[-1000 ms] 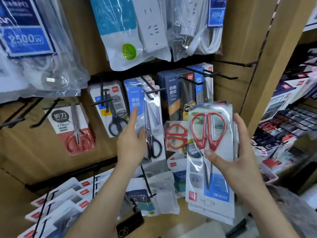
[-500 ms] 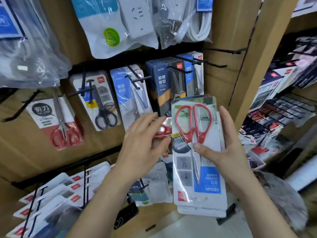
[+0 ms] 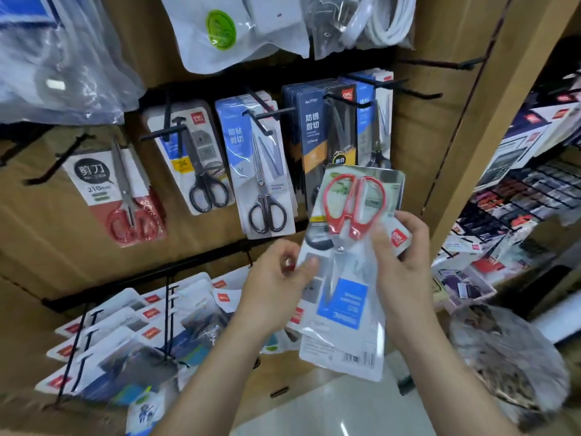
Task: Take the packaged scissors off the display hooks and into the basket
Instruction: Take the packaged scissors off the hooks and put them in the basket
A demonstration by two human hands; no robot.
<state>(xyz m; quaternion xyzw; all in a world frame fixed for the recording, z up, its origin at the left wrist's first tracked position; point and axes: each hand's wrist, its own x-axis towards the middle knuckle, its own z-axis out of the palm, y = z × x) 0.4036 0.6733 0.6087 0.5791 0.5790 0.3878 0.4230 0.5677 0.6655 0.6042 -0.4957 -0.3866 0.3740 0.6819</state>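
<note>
Within pack (image 3: 342, 325), perhaps stacked, red scissors (image 3: 353, 212)

Packaged scissors (image 3: 264, 184) on black display hooks (image 3: 276, 114)

You have a single view: the wide-angle camera on your head. It faces forward and somewhat down, close to the brown display wall (image 3: 47, 234) and its hooks (image 3: 273, 114). Your left hand (image 3: 276, 281) and right hand (image 3: 401, 262) reach in from the bottom edge, both on the packaged scissors (image 3: 345, 297) near the centre. Pale floor (image 3: 330, 413) shows along the bottom.
</note>
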